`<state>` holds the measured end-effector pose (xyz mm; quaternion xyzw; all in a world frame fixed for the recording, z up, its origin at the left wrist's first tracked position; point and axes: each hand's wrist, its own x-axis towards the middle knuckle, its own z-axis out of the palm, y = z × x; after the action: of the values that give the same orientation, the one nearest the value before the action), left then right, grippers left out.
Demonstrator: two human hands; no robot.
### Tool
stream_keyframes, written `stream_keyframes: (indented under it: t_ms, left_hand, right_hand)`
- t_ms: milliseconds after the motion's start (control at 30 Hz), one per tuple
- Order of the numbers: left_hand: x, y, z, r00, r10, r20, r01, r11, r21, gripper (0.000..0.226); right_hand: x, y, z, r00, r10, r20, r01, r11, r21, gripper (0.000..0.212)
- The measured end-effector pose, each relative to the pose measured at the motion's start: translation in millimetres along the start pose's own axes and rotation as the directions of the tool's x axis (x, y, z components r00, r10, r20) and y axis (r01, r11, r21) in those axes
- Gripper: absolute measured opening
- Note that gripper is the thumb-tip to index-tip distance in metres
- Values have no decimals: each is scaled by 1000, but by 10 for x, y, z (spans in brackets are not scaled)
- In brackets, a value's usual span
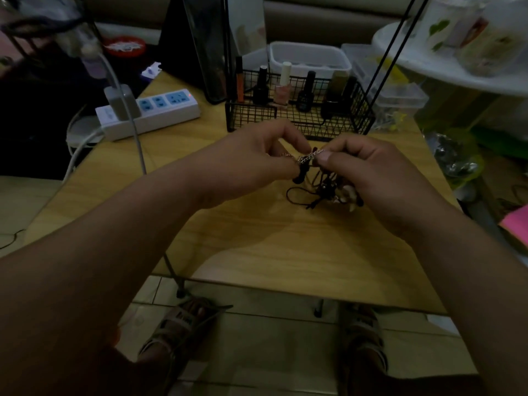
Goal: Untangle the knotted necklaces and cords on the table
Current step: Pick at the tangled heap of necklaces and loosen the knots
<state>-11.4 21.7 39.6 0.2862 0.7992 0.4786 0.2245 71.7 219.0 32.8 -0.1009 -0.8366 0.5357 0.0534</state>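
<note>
One wooden bench (257, 252) carries one wire basket (300, 115) at the far side, with one power strip (151, 112) to its left. Two hands: left hand (251, 164) and right hand (368, 172), each grip pinched on one silver chain (310, 156), above one dark cord tangle (323, 190) at mid-bench.

Bare forearms, no sleeves; strappy sandals (183, 324) on both feet.

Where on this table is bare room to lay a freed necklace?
Bare wood: the near table below both hands, and left between power strip and near edge. Crowded: the back, by the wire basket, and around the tangle.
</note>
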Motion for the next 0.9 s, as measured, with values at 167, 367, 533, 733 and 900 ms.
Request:
stream_keyframes:
  t_ms: [167, 367, 533, 733, 900]
  left_hand:
    - [31, -39, 43, 999, 30, -43, -17, 959, 285, 7]
    - [30, -86, 18, 998, 54, -28, -45, 966, 254, 15]
    - [10, -60, 5, 998, 5, -57, -2, 998, 64, 20]
    - [49, -49, 87, 990, -52, -131, 9, 950, -313, 24]
    - [53, -88, 126, 997, -48, -57, 23, 929, -369, 8]
  right_hand:
    - [7, 16, 22, 999, -40, -35, 38, 998, -56, 13]
    - [14, 9, -60, 998, -27, -59, 26, 1000, -13, 13]
    - [6, -4, -56, 999, -3, -52, 3, 1000, 1, 17]
    - [-5, -36, 11, 999, 35, -13, -34, 998, 47, 21]
    - [-5, -11, 4, 999, 43, -24, -41, 998, 53, 20]
